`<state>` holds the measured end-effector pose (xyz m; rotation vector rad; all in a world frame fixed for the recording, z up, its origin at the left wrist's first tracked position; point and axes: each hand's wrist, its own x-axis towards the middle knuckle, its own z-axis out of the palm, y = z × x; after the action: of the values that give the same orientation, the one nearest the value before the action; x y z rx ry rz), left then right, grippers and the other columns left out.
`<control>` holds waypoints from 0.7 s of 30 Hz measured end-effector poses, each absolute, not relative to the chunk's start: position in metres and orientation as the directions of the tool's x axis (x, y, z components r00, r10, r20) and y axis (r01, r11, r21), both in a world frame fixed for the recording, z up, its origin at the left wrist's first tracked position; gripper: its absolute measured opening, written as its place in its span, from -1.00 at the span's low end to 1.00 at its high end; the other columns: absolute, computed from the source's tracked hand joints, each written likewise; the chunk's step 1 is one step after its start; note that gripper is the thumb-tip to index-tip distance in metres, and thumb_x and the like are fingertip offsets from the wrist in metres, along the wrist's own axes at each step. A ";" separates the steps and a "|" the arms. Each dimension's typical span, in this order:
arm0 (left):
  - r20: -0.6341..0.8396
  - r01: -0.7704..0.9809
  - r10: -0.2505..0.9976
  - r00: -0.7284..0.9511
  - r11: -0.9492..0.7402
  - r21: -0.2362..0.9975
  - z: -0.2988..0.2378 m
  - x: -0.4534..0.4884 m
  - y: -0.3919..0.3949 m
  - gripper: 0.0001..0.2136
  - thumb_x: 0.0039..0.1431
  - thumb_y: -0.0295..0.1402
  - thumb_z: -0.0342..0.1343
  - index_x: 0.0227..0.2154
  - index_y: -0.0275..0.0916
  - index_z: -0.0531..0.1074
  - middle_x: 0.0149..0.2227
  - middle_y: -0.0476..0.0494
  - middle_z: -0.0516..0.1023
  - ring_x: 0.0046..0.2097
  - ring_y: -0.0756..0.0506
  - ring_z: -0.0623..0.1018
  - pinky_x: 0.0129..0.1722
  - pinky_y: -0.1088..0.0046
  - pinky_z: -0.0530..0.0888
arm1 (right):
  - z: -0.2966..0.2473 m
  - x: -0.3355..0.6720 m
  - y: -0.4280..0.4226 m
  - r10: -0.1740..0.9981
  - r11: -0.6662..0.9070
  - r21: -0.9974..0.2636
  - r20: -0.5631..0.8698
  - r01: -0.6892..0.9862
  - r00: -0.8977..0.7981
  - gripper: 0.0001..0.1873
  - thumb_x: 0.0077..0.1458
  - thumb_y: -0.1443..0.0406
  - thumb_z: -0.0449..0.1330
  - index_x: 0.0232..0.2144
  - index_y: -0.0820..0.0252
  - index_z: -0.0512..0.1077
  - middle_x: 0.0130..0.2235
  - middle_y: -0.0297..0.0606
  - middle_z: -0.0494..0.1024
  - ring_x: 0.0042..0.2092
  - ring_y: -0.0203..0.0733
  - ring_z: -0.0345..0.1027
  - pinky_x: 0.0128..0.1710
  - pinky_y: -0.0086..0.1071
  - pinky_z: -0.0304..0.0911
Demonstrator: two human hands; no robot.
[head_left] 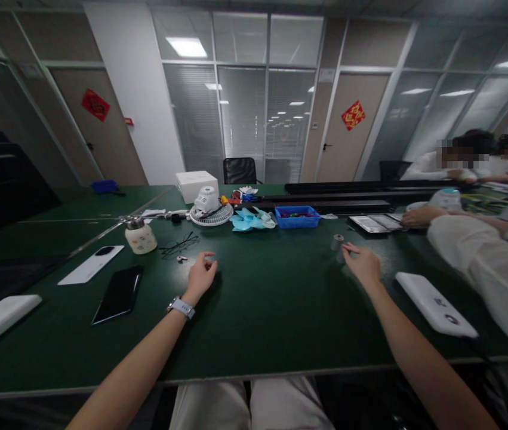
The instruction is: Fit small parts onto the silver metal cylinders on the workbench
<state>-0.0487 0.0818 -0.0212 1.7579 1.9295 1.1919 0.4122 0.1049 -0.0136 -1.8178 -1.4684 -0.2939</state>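
My left hand (200,276) rests on the green table (271,310) with its fingers loosely curled and nothing in them; a watch sits on that wrist. A small white part (181,258) lies just left of it, beside black glasses (181,243). My right hand (361,264) lies on the table with fingers apart, its fingertips right next to a small grey cylinder (336,242); I cannot tell whether they touch.
A black phone (118,294) and a white phone (91,264) lie at the left, near a small jar (141,236). A white fan (210,206), light-blue fan blades (251,220) and a blue tray (297,216) stand farther back. A co-worker's white sleeve (482,257) and a white device (435,301) occupy the right.
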 end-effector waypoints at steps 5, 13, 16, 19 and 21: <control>0.312 0.696 0.923 -0.224 -0.072 0.714 -0.020 -0.049 0.081 -0.70 0.09 -0.27 0.00 -0.11 -0.21 0.34 -0.45 -0.03 0.52 -0.39 -0.06 0.51 -0.36 0.47 0.33 | -0.011 0.411 0.102 0.719 -0.033 -0.415 0.622 0.909 0.310 -0.71 0.03 0.17 0.10 -0.27 0.05 0.58 -0.10 -0.26 0.56 -0.20 -0.03 0.48 -0.25 -0.24 0.37; 0.299 0.706 0.927 -0.226 -0.055 0.706 -0.020 -0.048 0.082 -0.72 0.10 -0.28 0.00 -0.12 -0.20 0.35 -0.43 -0.04 0.53 -0.37 -0.06 0.52 -0.36 0.47 0.33 | -0.008 0.410 0.114 0.639 0.085 -0.341 0.739 0.936 0.211 -0.55 0.01 0.12 0.13 -0.07 0.17 0.48 -0.08 -0.13 0.54 -0.10 -0.03 0.41 -0.11 -0.23 0.29; 0.310 0.708 0.925 -0.219 -0.068 0.703 -0.021 -0.048 0.082 -0.72 0.10 -0.27 -0.01 -0.12 -0.20 0.35 -0.43 -0.03 0.53 -0.37 -0.06 0.52 -0.36 0.46 0.34 | -0.013 0.412 0.122 0.713 0.027 -0.348 0.664 0.937 0.226 -0.59 0.05 0.11 0.08 -0.11 0.11 0.51 -0.23 -0.14 0.59 -0.24 -0.06 0.45 -0.26 -0.28 0.32; 0.313 0.706 0.924 -0.221 -0.069 0.705 -0.021 -0.049 0.082 -0.72 0.10 -0.28 -0.01 -0.12 -0.20 0.35 -0.43 -0.04 0.53 -0.37 -0.06 0.52 -0.36 0.46 0.34 | -0.017 0.413 0.124 0.726 -0.036 -0.364 0.630 0.931 0.275 -0.59 0.07 0.09 0.05 -0.13 0.09 0.53 -0.34 -0.13 0.60 -0.36 -0.09 0.45 -0.37 -0.32 0.29; 0.314 0.710 0.923 -0.221 -0.069 0.701 -0.021 -0.049 0.082 -0.72 0.10 -0.28 -0.01 -0.12 -0.21 0.36 -0.43 -0.04 0.53 -0.37 -0.06 0.51 -0.36 0.46 0.33 | -0.018 0.413 0.124 0.723 -0.062 -0.383 0.619 0.922 0.306 -0.59 0.08 0.09 0.03 -0.16 0.10 0.55 -0.34 -0.11 0.60 -0.37 -0.09 0.45 -0.39 -0.32 0.27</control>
<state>-0.0489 0.0817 -0.0212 1.7702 1.9426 1.1685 0.4130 0.1242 -0.0176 -1.8350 -1.4702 -0.3403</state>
